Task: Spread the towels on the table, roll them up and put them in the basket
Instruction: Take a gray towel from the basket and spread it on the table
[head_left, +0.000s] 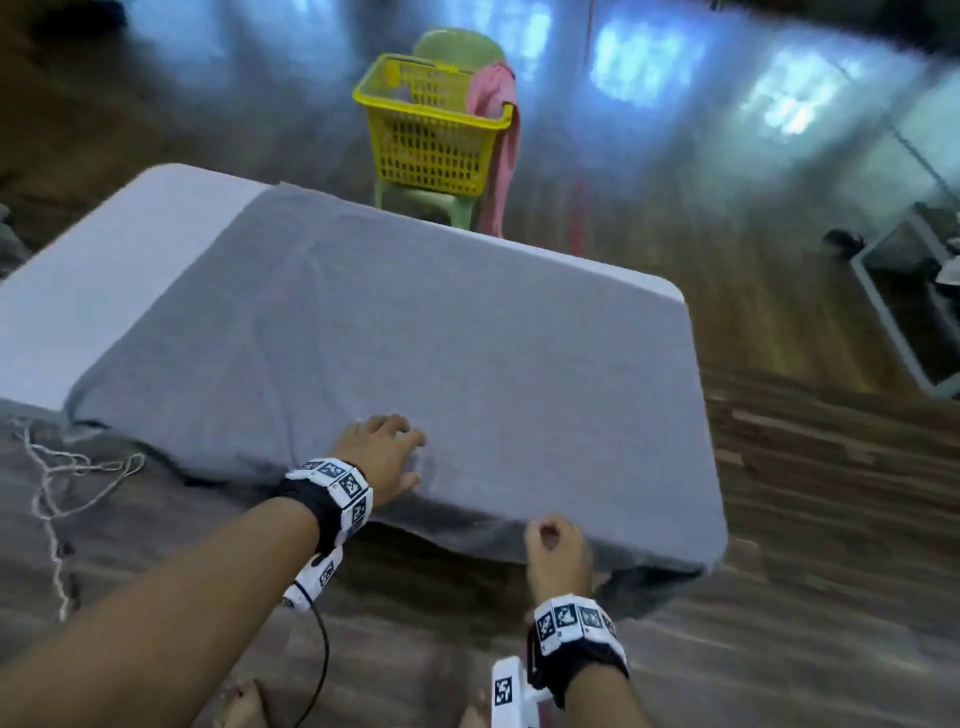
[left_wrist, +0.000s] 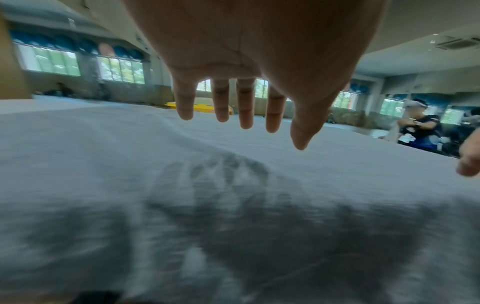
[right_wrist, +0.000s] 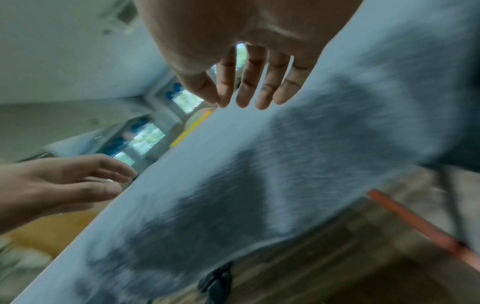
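Observation:
A large grey towel (head_left: 415, 332) lies spread flat over the white table (head_left: 104, 270), and its near edge hangs over the side. My left hand (head_left: 384, 452) hovers just above the towel near that edge with fingers straight and spread (left_wrist: 244, 127), casting a shadow on the cloth. My right hand (head_left: 553, 540) is by the hanging edge further right, fingers relaxed (right_wrist: 244, 100) and holding nothing. Beyond the table a yellow basket (head_left: 431, 130) has a pink towel (head_left: 501, 156) draped over its right rim.
The basket stands on a green plastic stool (head_left: 415, 200). A white cord (head_left: 62, 478) lies on the wooden floor at left. A metal frame (head_left: 909, 301) stands at right. Another person (left_wrist: 420, 127) is far off in the room.

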